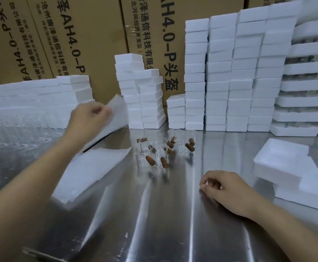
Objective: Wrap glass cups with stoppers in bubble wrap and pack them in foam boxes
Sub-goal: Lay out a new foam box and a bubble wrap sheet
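Several small clear glass cups (160, 148) with brown stoppers (150, 160) stand clustered on the steel table (154, 214), some stoppers lying inside or beside them. My left hand (87, 118) pinches the top corner of a white bubble wrap sheet (114, 118) and holds it lifted and blurred above a stack of white sheets (92, 167) on the left. My right hand (224, 188) rests on the table at the right with fingers loosely curled, holding nothing. Two open foam boxes (286, 167) lie stacked at the right.
Tall stacks of white foam boxes (220, 72) line the back and right. Low foam stacks (37, 97) stand at the back left, with clear plastic-wrapped items (12, 129) in front. Brown printed cartons (90, 35) form the wall behind.
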{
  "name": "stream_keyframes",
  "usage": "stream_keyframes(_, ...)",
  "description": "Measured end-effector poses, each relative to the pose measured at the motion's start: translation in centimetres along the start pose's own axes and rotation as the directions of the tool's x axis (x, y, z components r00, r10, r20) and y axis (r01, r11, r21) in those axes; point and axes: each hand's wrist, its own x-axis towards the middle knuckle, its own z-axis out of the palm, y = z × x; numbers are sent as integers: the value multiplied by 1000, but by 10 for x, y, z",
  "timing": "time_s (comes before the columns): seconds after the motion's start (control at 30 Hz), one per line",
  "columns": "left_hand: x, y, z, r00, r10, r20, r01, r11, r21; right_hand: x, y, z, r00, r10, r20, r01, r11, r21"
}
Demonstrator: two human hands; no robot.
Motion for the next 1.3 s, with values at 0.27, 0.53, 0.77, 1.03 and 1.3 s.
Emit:
stream_keyframes(0.27, -44, 132, 43, 775, 73, 628, 501, 534, -681, 2, -3, -14, 950, 223, -219, -110, 894, 433)
stream_keyframes(0.53, -105, 109, 164, 476, -89, 875, 877, -28, -480, 7, 8, -26, 890, 449, 79, -324, 501, 802)
stream_keyframes(0.77, -104, 77, 192, 651, -322, 688, 724, 536, -434, 8, 8, -39, 916, 376, 140, -292, 388, 874)
stream_keyframes(1.03, -114, 66, 209, 845, -210, 492, 413, 841, -350, 7, 16, -40, 774, 570, -275, -269, 690, 672)
stream_keyframes(1.3, -123, 57, 217, 782, 207, 588, -241, 970, -21, 7, 41, -30, 898, 368, -242, -412, 897, -164)
